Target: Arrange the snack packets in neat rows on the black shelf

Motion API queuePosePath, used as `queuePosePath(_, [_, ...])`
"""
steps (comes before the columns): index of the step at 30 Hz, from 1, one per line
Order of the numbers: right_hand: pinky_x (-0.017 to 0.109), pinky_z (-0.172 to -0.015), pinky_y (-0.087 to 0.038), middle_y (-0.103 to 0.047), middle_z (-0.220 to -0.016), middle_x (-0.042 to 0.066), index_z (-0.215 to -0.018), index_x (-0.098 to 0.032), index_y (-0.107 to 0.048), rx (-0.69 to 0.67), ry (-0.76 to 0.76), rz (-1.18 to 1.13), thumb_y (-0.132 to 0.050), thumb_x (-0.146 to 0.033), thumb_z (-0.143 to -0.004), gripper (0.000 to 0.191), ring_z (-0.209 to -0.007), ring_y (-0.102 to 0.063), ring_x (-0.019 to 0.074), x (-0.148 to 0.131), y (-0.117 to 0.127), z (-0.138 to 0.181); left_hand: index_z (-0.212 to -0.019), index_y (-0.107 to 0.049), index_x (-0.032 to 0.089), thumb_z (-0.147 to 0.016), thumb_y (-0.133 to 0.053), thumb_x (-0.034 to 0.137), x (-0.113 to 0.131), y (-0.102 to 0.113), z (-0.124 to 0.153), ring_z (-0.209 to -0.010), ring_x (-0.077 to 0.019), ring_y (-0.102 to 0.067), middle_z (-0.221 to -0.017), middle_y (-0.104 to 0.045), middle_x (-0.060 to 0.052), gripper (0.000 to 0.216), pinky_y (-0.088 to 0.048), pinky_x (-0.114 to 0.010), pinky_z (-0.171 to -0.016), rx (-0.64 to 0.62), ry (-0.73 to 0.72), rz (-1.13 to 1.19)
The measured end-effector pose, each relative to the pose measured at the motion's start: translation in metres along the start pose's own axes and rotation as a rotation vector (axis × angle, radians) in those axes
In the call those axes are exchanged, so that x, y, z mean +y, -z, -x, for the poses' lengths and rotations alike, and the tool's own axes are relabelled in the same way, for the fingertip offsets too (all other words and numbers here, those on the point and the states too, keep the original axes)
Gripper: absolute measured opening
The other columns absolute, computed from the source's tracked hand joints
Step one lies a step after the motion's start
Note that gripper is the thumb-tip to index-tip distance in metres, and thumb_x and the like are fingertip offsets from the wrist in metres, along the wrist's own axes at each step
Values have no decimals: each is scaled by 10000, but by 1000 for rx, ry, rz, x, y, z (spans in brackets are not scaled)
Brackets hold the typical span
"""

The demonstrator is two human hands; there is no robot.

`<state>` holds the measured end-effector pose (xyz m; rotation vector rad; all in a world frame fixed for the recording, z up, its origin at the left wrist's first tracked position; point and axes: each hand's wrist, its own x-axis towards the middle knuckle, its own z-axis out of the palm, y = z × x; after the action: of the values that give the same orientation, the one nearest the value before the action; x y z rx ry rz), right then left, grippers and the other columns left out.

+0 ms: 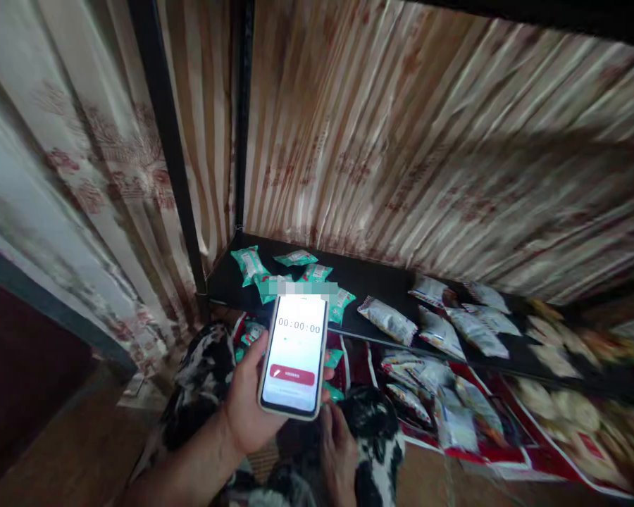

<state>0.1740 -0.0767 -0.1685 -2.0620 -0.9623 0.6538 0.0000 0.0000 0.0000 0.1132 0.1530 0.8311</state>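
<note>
My left hand (248, 401) is closed around a smartphone (294, 355), thumb along one side and fingertips showing at the other. The lit screen reads 00:00:00 above a red button. Just below the phone's lower right corner is my right hand (338, 451), its fingers loosely stretched and apparently holding nothing; the phone partly hides the fingertips. Behind the phone, several green snack packets (251, 265) lie on a black shelf (370, 271). More green packets (334, 359) show lower down, around the phone.
White snack packets (388, 320) lie farther right on the shelf. Below it, red-edged boxes (423, 443) hold several white packets (454, 419) and pale packages (554, 408). Dark metal posts (172, 141) stand at the left, before a striped curtain (401, 127). My patterned trouser knees (373, 422) are beneath my hands.
</note>
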Motion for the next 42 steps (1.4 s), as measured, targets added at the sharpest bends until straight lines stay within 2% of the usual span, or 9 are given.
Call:
queuePosePath(5, [298, -731, -513, -721, -938, 97, -983, -194, -670, 6, -6, -25, -422, -710, -711, 634, -882, -660, 264, 6, 1, -3, -1232, -549, 102, -906, -327, 526, -1, 2, 3, -949, -286, -637, -1103, -650, -176, 579, -467, -420, -825, -26, 4, 6])
queuePosePath(11, [261, -657, -507, -716, -811, 54, -878, -205, -632, 26, 36, -87, -476, -678, -706, 527, -744, -667, 224, -3, 2, 2, -1228, -555, 110, -903, -345, 518, -2, 6, 3, -964, -290, -632, -1106, -649, -175, 562, -462, -419, -829, -22, 12, 16])
queuePosePath(20, [257, -563, -478, -673, -680, 30, -776, -219, -585, 44, 85, -38, -430, -666, -743, 475, -602, -627, 198, -10, 2, 3, -1252, -529, 118, -897, -353, 526, -1, 9, 4, -970, -298, -630, -1103, -649, -174, 568, -465, -426, -826, 25, 10, 29])
queuePosePath(25, [261, -508, -449, -640, -612, 26, -757, -217, -574, 67, 111, 1, -380, -686, -751, 507, -514, -581, 188, -12, 3, 5, -1255, -521, 102, -902, -340, 525, 2, 9, 4, -947, -288, -641, -1097, -652, -180, 580, -468, -428, -831, 36, 11, 35])
queuePosePath(31, [260, -551, -462, -659, -673, 52, -808, -198, -597, 57, 127, 7, -362, -653, -782, 513, -583, -604, 196, -11, 2, 4, -1294, -477, 105, -902, -340, 526, 2, 9, 6, -956, -296, -638, -1123, -642, -179, 591, -463, -452, -844, 89, 11, 53])
queuePosePath(37, [251, -552, -457, -646, -649, 45, -763, -197, -590, 73, 150, 3, -378, -635, -784, 487, -571, -592, 185, -9, 0, 5, -1349, -406, 119, -903, -351, 509, 2, 12, 6, -968, -298, -633, -1117, -645, -175, 596, -450, -453, -860, 79, 12, 40])
queuePosePath(42, [245, -556, -459, -659, -661, 45, -789, -195, -595, 52, 165, -14, -394, -618, -792, 468, -587, -603, 183, -12, 1, 6, -1346, -406, 114, -902, -339, 521, 3, 12, 6, -974, -301, -628, -1096, -652, -174, 607, -448, -454, -858, 93, 7, 33])
